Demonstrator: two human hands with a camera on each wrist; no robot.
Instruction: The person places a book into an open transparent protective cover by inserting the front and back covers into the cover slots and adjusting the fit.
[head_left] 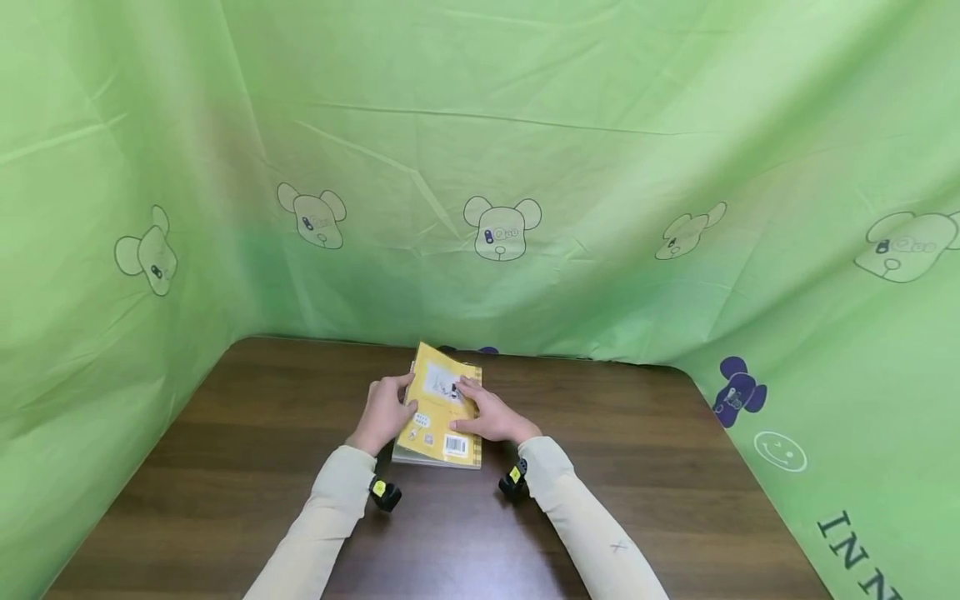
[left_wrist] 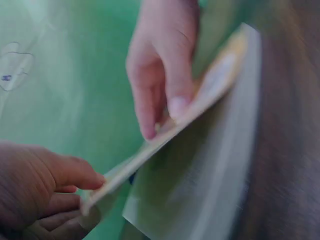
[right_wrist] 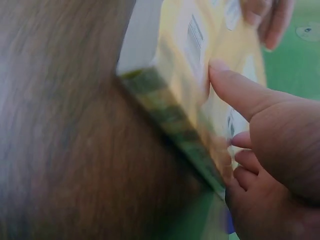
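A thick paperback book [head_left: 442, 417] lies on the table, its yellow cover with a barcode and a small picture facing up. My left hand [head_left: 382, 414] pinches the cover's left edge, thumb on top and fingers beneath in the left wrist view. That edge is raised off the pale pages [left_wrist: 225, 150]. My right hand [head_left: 491, 415] rests on the cover near the spine [right_wrist: 175, 117], thumb and fingertips touching it. In the right wrist view the right thumb lies beside the barcode. Both wrist views are partly blurred.
The brown wooden table [head_left: 637, 467] extends on both sides of the book and in front of it. A green cloth [head_left: 420, 150] with printed bear heads hangs behind and along the sides, meeting the table's far edge just beyond the book.
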